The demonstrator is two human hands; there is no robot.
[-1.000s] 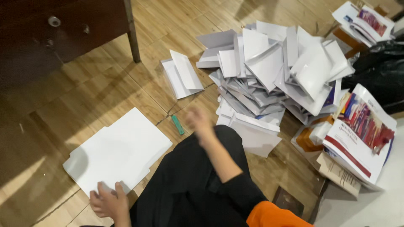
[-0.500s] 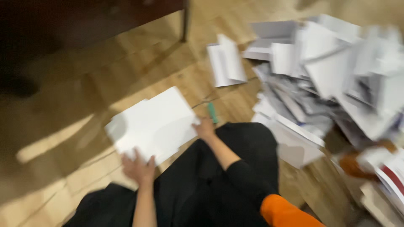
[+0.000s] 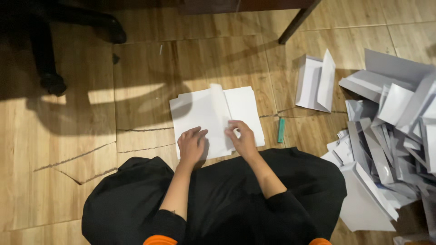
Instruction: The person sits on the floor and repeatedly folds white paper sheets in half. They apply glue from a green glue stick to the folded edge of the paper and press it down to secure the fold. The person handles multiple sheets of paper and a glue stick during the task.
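White paper sheet lay flat on wood floor before knees, middle strip curling up | judged light, limp, easily creased; best taken by an edge | left hand spread flat on it, gripping nothing | right hand pinching lifted flap | green pen just right | envelope pile beyond.

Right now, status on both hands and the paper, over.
Left hand flat on white paper stack. Right hand, fingers pinching the lifted top sheet. Green pen lies beside, apart.
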